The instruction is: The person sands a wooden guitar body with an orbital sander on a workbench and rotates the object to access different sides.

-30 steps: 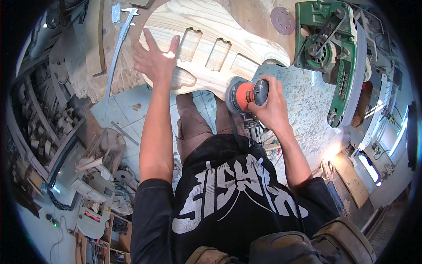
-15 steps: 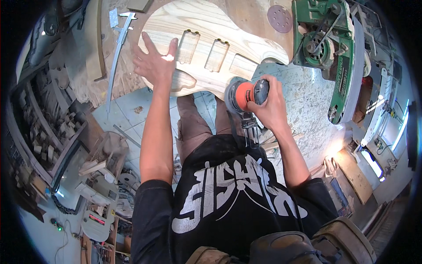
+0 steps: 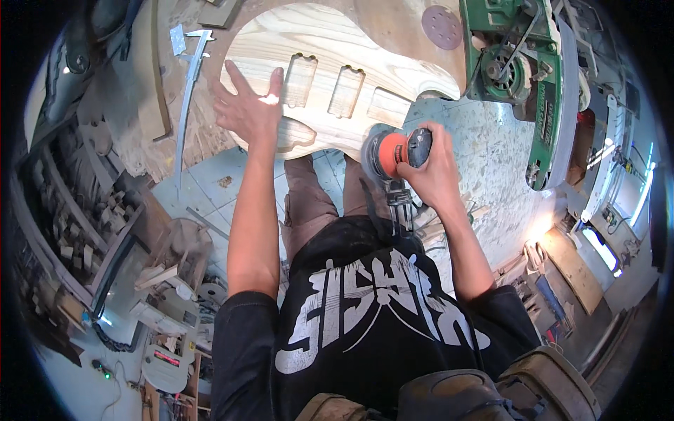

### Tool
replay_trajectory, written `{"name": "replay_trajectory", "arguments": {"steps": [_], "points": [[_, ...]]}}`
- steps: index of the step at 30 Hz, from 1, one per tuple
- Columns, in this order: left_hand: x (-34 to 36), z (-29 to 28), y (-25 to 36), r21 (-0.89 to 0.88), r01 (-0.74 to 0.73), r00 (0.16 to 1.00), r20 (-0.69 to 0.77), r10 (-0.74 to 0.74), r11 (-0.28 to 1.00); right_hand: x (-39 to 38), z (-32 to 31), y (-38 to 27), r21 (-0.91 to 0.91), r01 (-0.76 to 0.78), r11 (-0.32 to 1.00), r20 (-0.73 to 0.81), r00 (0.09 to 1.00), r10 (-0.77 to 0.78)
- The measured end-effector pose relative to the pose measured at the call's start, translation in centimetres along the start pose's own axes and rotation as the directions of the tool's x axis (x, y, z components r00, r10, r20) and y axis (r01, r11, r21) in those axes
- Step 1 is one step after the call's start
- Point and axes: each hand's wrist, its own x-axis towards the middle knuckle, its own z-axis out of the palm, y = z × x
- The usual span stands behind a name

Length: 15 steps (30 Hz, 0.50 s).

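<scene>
A pale wooden guitar body with routed cavities lies on the workbench. My left hand rests on its left part with fingers spread, holding nothing. My right hand is wrapped round an orange and black random orbital sander, held on its side at the body's lower right edge; the pad looks blurred. A metal caliper lies left of the body beside a small pale blue card. A round perforated sanding disc lies above the body's right end.
A green belt machine stands at the right end of the wooden bench. Wood offcuts fill shelving on the left. A board lies at the lower right, and my legs show below the bench on a tiled floor.
The guitar body and my left hand sit slightly lower in the picture, while the green machine appears higher. My right hand keeps the sander in nearly the same place.
</scene>
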Motion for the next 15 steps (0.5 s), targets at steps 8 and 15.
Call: {"name": "replay_trajectory", "arguments": {"steps": [8, 15], "points": [[0.0, 0.3, -0.2, 0.025, -0.028, 0.999, -0.045, 0.029, 0.999, -0.5, 0.1, -0.9, -0.003, -0.014, 1.000, -0.002, 1.000, 0.014], [0.0, 0.3, -0.3, 0.062, -0.041, 0.997, -0.057, 0.044, 0.997, -1.2, 0.7, -0.6, 0.004, -0.019, 1.000, -0.027, 0.999, 0.019]]}}
